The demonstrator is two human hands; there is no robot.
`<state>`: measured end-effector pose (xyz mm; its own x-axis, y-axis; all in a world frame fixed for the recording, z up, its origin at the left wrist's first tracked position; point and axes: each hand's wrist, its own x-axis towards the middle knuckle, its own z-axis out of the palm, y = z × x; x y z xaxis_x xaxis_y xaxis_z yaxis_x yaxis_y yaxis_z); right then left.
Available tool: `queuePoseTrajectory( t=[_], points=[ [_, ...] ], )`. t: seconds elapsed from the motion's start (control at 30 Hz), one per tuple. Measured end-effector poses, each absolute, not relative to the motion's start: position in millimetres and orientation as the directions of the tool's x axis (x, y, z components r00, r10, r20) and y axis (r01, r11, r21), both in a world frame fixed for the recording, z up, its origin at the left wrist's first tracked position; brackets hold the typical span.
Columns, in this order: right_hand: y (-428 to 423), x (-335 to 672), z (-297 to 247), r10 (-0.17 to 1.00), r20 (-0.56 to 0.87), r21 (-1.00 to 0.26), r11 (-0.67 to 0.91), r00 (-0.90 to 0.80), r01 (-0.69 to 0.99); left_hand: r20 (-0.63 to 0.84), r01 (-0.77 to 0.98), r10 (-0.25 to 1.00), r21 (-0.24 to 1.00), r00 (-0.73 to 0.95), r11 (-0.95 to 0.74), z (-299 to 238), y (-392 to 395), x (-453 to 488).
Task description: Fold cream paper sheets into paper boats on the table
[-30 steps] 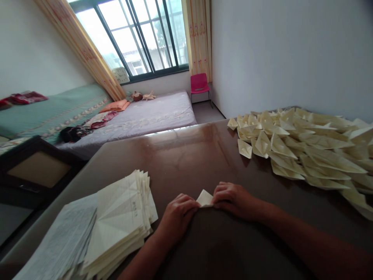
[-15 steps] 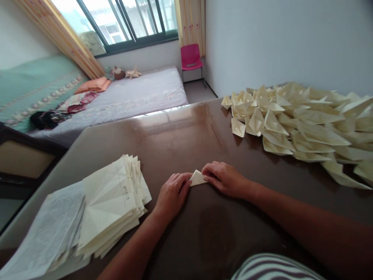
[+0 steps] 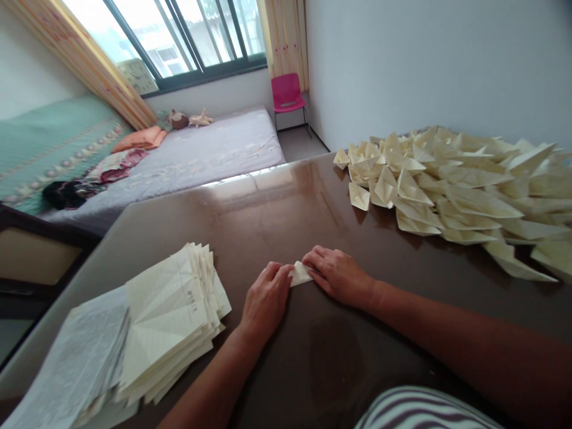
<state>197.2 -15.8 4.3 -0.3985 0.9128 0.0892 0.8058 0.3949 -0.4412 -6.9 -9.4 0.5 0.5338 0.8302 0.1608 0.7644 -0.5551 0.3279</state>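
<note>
A small piece of folded cream paper lies on the brown tabletop between my two hands. My left hand pinches its left end, with thumb and fingers bent together. At the other end, the fingers of my right hand are closed on the paper and press it down. My fingers cover both side corners, so only the middle with its raised point shows. Several folded paper boats form a large heap at the right. Left of my left hand is a stack of creased paper sheets.
Grey printed sheets lie beside the cream stack at the table's left edge. Beyond the table are a bed, a pink chair and a window. A white wall stands behind the boats.
The view has shifted slightly. Both hands have stayed on the folded paper; my right fingers now reach over its top more, and its peak looks lower and blunter.
</note>
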Motion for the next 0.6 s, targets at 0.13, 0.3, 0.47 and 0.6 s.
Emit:
queuePoseTrajectory(
  t=[0.13,0.3,0.47,0.6],
  points=[
    [-16,197,6,0.909,0.080,-0.442,0.401,-0.410,0.802,0.131,0.736,0.817,0.371,0.562,-0.566,3,-9,-11],
    [-17,198,6,0.881,0.119,-0.397,0.464,-0.457,0.792,0.221,0.718,0.783,0.314,0.581,-0.621,3,-13,-11],
    [-23,197,9,0.769,0.181,-0.138,0.638,-0.614,0.758,0.228,0.631,0.652,0.168,0.723,-0.758,5,-20,-12],
    [-37,191,10,0.736,0.186,0.056,0.654,-0.651,0.755,0.128,0.704,0.703,0.045,0.700,-0.709,10,-28,-13]
  ],
)
